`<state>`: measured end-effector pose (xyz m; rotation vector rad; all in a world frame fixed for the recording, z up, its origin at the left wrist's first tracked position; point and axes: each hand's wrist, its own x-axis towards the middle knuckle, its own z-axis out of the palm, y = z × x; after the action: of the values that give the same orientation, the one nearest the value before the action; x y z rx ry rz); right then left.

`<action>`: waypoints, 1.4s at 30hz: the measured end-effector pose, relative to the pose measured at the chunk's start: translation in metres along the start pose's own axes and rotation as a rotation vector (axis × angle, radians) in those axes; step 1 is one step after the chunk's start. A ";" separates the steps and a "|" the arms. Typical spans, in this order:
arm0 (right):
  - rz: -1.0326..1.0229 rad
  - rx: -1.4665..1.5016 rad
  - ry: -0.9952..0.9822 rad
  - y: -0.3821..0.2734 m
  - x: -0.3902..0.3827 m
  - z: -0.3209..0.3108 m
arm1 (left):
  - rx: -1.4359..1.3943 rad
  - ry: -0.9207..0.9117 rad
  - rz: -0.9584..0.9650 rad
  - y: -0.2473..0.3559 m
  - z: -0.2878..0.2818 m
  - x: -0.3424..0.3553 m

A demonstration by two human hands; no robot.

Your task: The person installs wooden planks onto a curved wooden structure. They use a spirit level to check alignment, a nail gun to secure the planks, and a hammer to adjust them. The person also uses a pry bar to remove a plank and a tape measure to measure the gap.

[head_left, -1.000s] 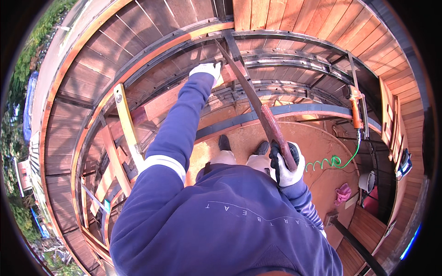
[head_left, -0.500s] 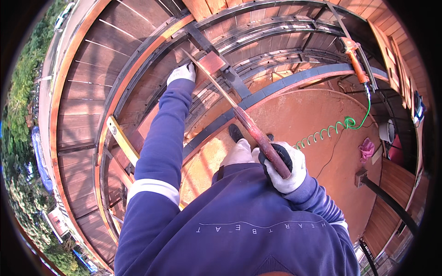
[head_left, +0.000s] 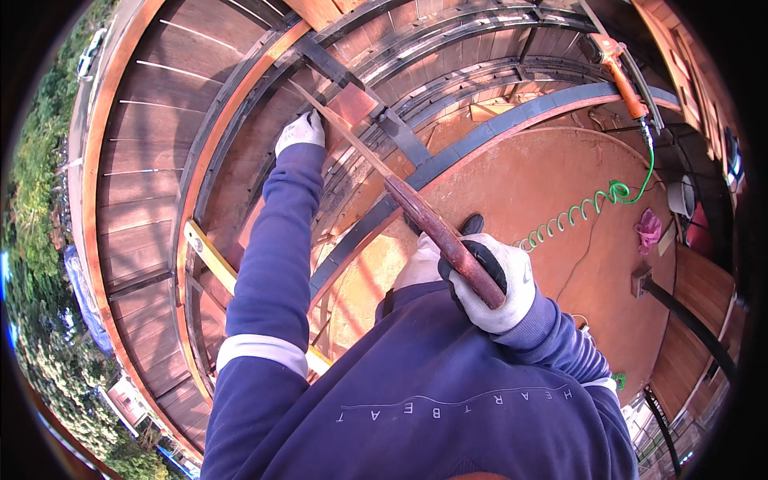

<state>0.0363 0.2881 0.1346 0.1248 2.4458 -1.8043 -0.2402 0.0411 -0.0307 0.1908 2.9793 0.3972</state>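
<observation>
In my right hand (head_left: 502, 284), gloved in white and black, is a long reddish-brown handle, with the fingers wrapped round it. It belongs to what looks like a handsaw (head_left: 438, 234), its narrow blade seen nearly edge-on and pointing away to the upper left. The blade passes beside a short reddish wood block (head_left: 353, 106) on a dark crossbar (head_left: 402, 138). My left hand (head_left: 301, 134), in a white glove, is reached far forward, just left of the blade's far part. Its fingers look curled downward; what they grip is hidden.
Curved dark rails and wooden slats (head_left: 144, 188) ring the work. A yellow level-like bar (head_left: 210, 254) lies at left. An orange air tool (head_left: 626, 86) with a green coiled hose (head_left: 588, 210) hangs at upper right. A pink cloth (head_left: 648, 230) lies on the reddish round floor (head_left: 552, 180).
The view has shifted slightly, so the surroundings sit a little differently. The saw's far end and my left hand appear slightly farther left; both hands keep their holds.
</observation>
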 end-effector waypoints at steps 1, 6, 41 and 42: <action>-0.039 -0.033 0.012 0.001 -0.002 0.001 | 0.001 -0.003 -0.013 -0.001 0.001 0.000; -0.103 -0.082 -0.024 0.008 -0.016 -0.007 | 0.005 0.009 -0.044 0.001 0.002 -0.003; 0.171 0.046 -0.014 -0.003 -0.014 -0.006 | 0.067 -0.108 -0.038 0.022 -0.026 -0.011; 0.077 0.018 0.018 0.003 -0.009 -0.001 | 0.071 -0.111 -0.038 0.020 -0.023 -0.008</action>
<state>0.0461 0.2899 0.1328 0.2345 2.4015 -1.8010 -0.2335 0.0534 -0.0026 0.1576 2.8844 0.2674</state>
